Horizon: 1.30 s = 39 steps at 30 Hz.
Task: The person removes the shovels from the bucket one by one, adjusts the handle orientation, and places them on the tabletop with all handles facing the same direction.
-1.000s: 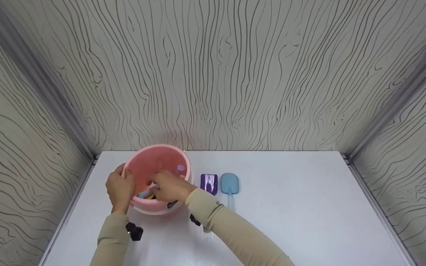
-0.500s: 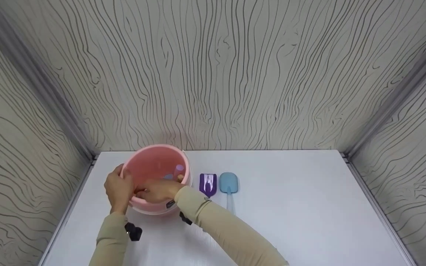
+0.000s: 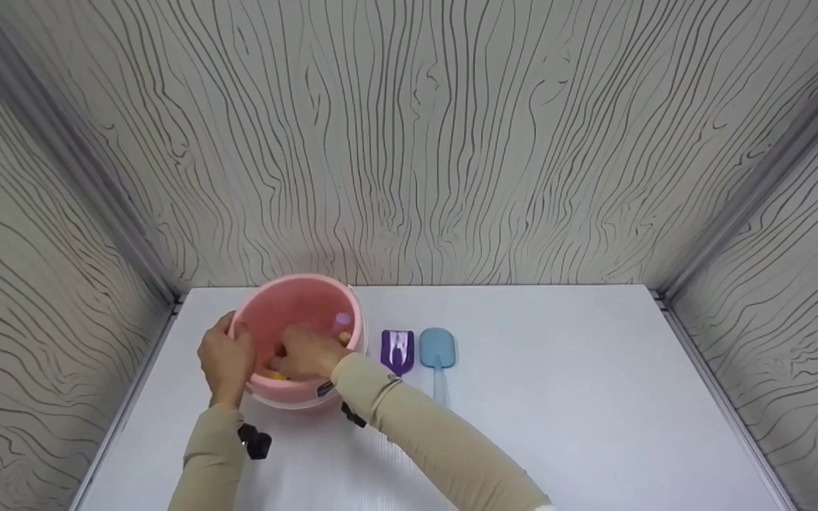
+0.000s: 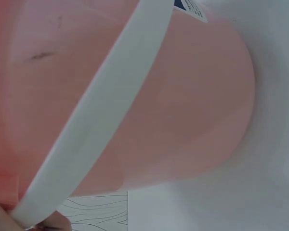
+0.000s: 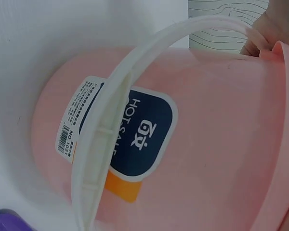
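A pink bucket (image 3: 299, 298) stands at the left of the white table, its mouth tipped toward me. My left hand (image 3: 228, 360) grips the rim on the left side, thumb over the edge. Inside the bucket is my right hand (image 3: 306, 353), its fingers bent low near the front wall. Whether they hold something cannot be seen. A bit of something yellow (image 3: 277, 375) shows below the right fingers, and a lilac round end (image 3: 342, 319) shows at the bucket's right inner side. In the right wrist view, the white bail handle (image 5: 97, 139) hangs across the dark blue label (image 5: 151, 130).
Right of the bucket lie a purple toy shovel (image 3: 398, 349) and a light blue toy shovel (image 3: 438, 348), partly behind my right sleeve. A wood-grain patterned wall (image 3: 409, 177) rises along the table's back edge, with similar panels at both sides.
A light blue piece was at my right fingers one second ago; it is now out of sight. The right hand moved left and lower in the bucket. The left hand kept its grip.
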Tool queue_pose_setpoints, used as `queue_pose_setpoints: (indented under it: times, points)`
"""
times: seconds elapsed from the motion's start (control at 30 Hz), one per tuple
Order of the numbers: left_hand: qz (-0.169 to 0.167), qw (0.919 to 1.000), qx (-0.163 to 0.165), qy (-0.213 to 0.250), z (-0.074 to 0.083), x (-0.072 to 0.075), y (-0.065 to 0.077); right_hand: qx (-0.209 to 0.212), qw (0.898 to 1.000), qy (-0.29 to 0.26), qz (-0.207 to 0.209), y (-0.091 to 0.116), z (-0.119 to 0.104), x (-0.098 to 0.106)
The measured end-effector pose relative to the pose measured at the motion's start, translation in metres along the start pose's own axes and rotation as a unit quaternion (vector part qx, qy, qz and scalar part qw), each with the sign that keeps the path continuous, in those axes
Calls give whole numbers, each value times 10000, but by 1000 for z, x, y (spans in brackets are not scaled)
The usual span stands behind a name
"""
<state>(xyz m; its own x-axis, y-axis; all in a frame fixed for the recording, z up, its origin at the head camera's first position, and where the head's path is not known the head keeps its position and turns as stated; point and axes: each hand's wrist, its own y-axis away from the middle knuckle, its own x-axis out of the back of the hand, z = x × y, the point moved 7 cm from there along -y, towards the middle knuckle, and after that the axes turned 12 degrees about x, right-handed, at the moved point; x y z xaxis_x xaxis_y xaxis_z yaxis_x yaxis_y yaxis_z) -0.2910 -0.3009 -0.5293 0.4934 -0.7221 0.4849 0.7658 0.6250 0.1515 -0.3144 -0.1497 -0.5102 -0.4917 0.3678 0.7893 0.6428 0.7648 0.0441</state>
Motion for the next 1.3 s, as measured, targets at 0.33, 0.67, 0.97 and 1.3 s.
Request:
queue_pose_setpoints:
  times: [0.33, 0.67, 0.97, 1.3]
  points:
    - [-16, 10000, 74, 42, 0, -2, 0, -724, 9819, 1736, 233, -8, 8, 9]
    - [-129, 9996, 234, 109, 1, -6, -1, -522, 9060, 4186, -350, -25, 9, -7]
    - [-101, 9998, 164, 34, -2, -5, 1, -398, 8783, 4736, -528, -24, 15, -7]
    - [-86, 9996, 272, 11, -2, -3, 0, 203, 9426, 3332, 53, -9, 9, 24]
